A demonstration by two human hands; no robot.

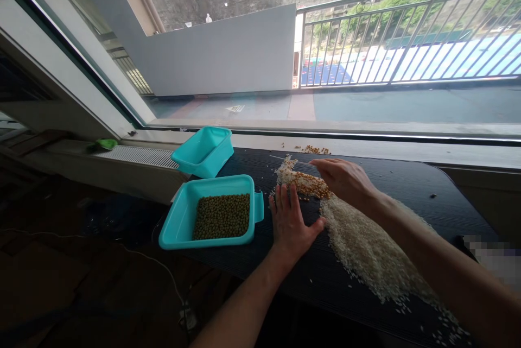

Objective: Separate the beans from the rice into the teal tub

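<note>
My left hand point(290, 220) lies with fingers spread on the dark table, fingertips at the edge of some orange-brown grains point(310, 185) mixed with white rice. Just beyond, my right hand point(344, 178) is closed on a thin pale strip point(295, 161), whose far end points left over the table; its exact kind is unclear. A large heap of white rice point(372, 245) spreads under and beside my right forearm. Left of my left hand stands a turquoise tray point(170, 231) holding green beans point(223, 216).
An empty-looking turquoise bin point(203, 166) stands behind the tray at the table's left edge. Several loose orange-brown grains point(315, 150) lie near the window sill point(378, 153). A blurred pale object point(494, 261) is at the right. A cable point(163, 266) hangs below left.
</note>
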